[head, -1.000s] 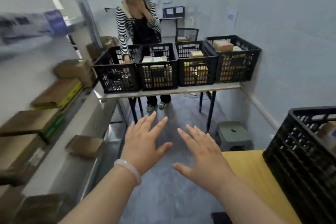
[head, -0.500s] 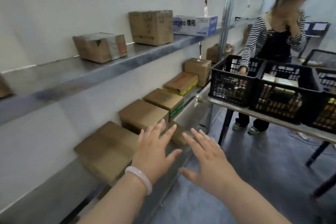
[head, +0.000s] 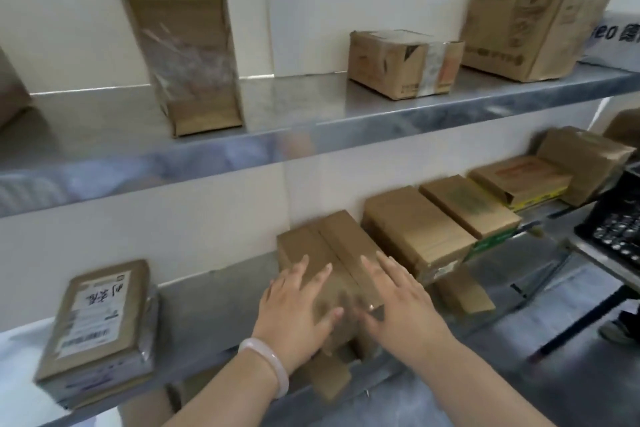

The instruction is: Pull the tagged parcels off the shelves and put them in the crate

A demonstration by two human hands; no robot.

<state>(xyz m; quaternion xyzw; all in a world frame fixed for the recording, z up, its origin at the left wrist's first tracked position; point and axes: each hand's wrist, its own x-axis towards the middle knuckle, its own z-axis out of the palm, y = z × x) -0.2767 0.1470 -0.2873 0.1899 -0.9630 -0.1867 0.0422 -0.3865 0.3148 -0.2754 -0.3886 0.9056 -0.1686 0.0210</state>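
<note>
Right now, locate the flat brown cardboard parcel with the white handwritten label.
The labelled cardboard parcel lies left on the lower steel shelf in the head view, apart from the plain brown box to its right.

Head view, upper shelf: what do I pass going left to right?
brown box cut off at the left edge → tall upright box with crinkled tape → small taped box → large printed box → white box with dark lettering, cut off at the right edge

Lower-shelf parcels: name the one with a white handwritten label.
The flat parcel at the far left, apart from the rest; no other top carries handwriting.
</note>
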